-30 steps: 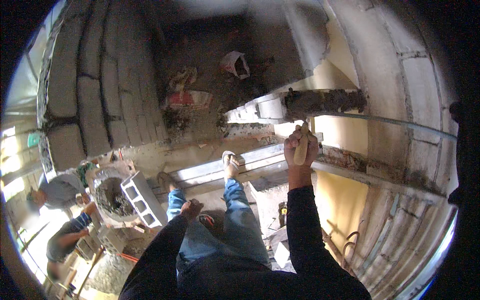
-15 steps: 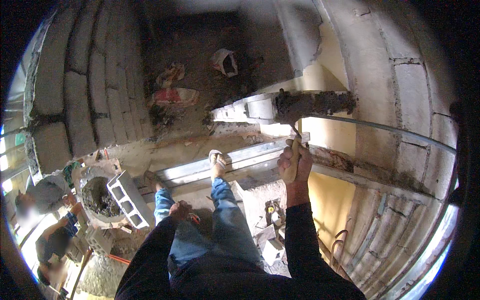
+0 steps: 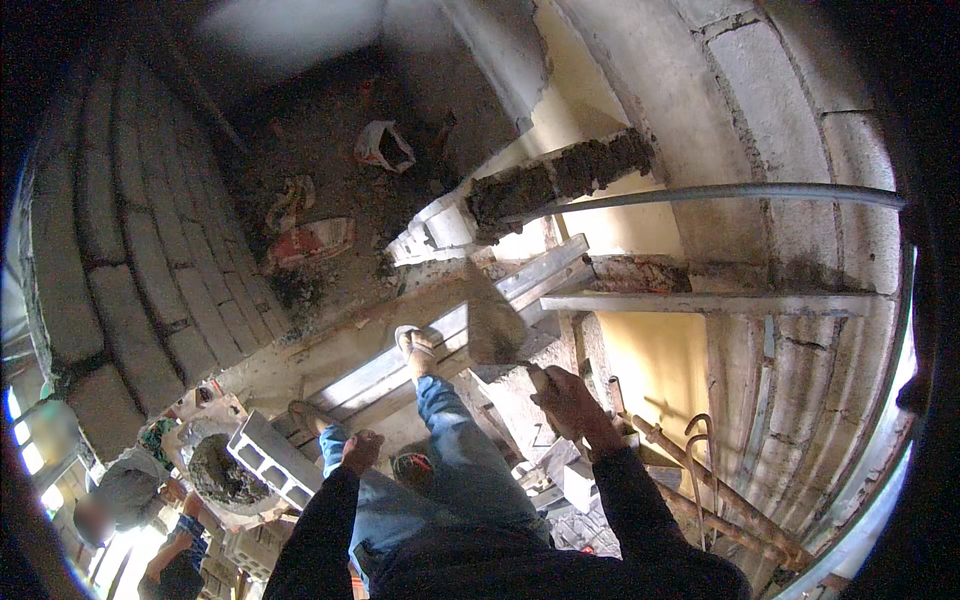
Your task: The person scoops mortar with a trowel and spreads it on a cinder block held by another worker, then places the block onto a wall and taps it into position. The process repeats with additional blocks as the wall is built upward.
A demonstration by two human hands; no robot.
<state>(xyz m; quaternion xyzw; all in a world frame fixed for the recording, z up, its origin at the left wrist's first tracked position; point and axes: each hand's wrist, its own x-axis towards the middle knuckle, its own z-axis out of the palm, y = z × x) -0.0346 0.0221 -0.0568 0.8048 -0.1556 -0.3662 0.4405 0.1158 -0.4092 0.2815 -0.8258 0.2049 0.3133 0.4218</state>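
Note:
My right hand is closed around the handle of a trowel. The flat grey trowel blade points away from me, over the light-coloured planks. Beyond it, dark wet mortar lies along the top of a low block wall. My left hand is low by my left thigh with its fingers curled in; whether anything is inside them is hidden.
A hollow concrete block leans beside a round container of mortar on the left. Another person's arm is near it. A grey pipe crosses to the right wall. Bent metal rods stand at lower right. An open sack lies far ahead.
My right hand and the trowel have come back from the mortar on the wall toward me, and the blade now shows flat. The view has turned. My left hand stays low by my leg.

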